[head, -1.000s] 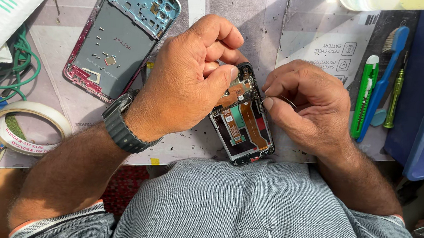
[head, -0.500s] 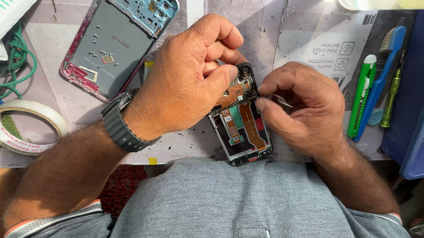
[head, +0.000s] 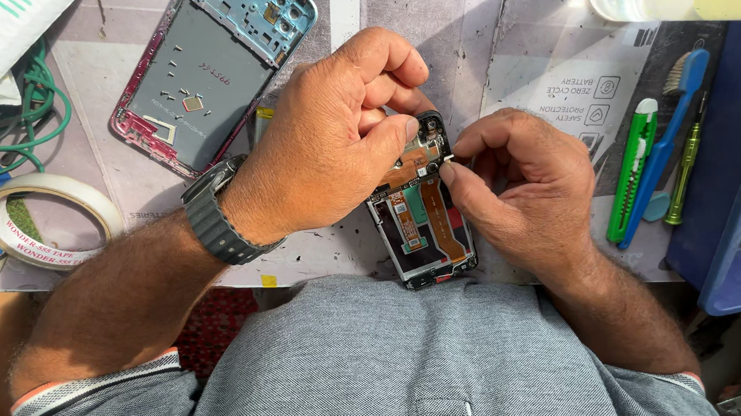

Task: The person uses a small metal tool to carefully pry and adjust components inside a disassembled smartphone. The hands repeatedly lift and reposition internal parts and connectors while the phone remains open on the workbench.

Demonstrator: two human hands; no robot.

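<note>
An opened phone (head: 425, 228) lies at the table's near edge, its orange flex cables and green board exposed. My left hand (head: 332, 137), with a grey watch on the wrist, grips the phone's upper part, thumb pressed on the top. My right hand (head: 517, 187) pinches a thin metal tool (head: 451, 158) between thumb and forefinger, its tip touching the phone's top near the camera area.
A detached phone back frame (head: 212, 61) lies at the upper left. A tape roll (head: 44, 214) and green cable (head: 24, 118) sit at the left. A green cutter (head: 632, 168), blue brush (head: 666, 140) and small screwdriver (head: 686, 167) lie right, beside a blue tray (head: 733, 170).
My right hand has shifted up along the phone, and the pinched tool tip now sits at the phone's top. My left hand has held its grip.
</note>
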